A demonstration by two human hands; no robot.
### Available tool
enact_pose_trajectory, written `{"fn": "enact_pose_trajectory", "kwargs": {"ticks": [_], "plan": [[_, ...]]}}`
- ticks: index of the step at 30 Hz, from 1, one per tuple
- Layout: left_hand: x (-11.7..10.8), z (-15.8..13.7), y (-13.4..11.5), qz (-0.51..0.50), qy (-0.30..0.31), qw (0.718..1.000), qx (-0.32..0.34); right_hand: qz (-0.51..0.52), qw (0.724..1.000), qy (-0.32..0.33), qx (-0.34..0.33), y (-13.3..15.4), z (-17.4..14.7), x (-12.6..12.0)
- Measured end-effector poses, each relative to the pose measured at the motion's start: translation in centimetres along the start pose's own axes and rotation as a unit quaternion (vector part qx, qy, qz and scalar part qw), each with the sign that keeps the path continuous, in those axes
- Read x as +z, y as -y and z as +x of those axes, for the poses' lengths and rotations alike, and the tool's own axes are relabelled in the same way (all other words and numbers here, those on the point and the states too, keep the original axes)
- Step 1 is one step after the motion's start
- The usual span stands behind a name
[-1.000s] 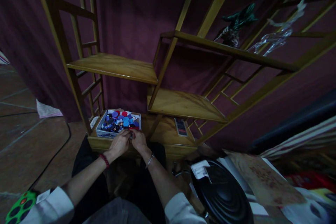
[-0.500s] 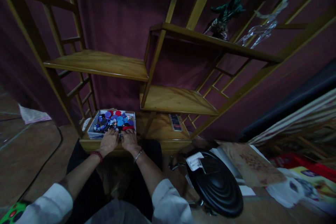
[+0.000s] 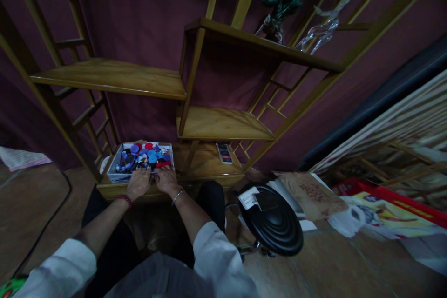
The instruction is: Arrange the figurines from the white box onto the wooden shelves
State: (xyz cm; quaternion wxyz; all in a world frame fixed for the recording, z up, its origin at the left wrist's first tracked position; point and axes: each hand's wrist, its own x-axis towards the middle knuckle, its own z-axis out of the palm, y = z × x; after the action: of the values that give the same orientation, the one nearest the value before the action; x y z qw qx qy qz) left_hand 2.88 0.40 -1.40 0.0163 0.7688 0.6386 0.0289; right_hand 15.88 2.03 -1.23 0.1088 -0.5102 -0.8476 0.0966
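Observation:
A white box (image 3: pixel 115 178) holds a jumble of small blue, purple, red and black figures (image 3: pixel 146 154). It sits at the left end of the lowest wooden shelf. My left hand (image 3: pixel 140 181), wearing a red bead bracelet, rests at the middle of the box's front rim with fingers stretched forward. Beside it, my right hand (image 3: pixel 166 179), with a silver bracelet, lies over the front right part of the rim, fingers also extended. Both hands touch the box; the fingertips are dark and partly hidden against its contents.
The wooden display shelf (image 3: pixel 225 121) has stepped levels; a green figurine (image 3: pixel 282 7) and a clear deer-shaped ornament (image 3: pixel 323 30) stand high on the right. A small blurred item (image 3: pixel 224 153) lies low down. On the floor are a black round stool (image 3: pixel 274 219), cardboard (image 3: pixel 310 195) and packages (image 3: pixel 391 216).
The view has turned slightly, so everything on the shelf appears further left. Both hands stay at the front rim of the box, which keeps its place on the shelf.

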Motion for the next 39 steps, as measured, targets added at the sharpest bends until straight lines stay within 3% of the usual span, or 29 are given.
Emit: {"fn": "enact_pose_trajectory", "kwargs": {"ticks": [39], "plan": [[0.69,0.35,0.51,0.004,0.022,0.999,0.027,-0.006,1.0,-0.025,-0.007,-0.2,-0.41,0.09]]}}
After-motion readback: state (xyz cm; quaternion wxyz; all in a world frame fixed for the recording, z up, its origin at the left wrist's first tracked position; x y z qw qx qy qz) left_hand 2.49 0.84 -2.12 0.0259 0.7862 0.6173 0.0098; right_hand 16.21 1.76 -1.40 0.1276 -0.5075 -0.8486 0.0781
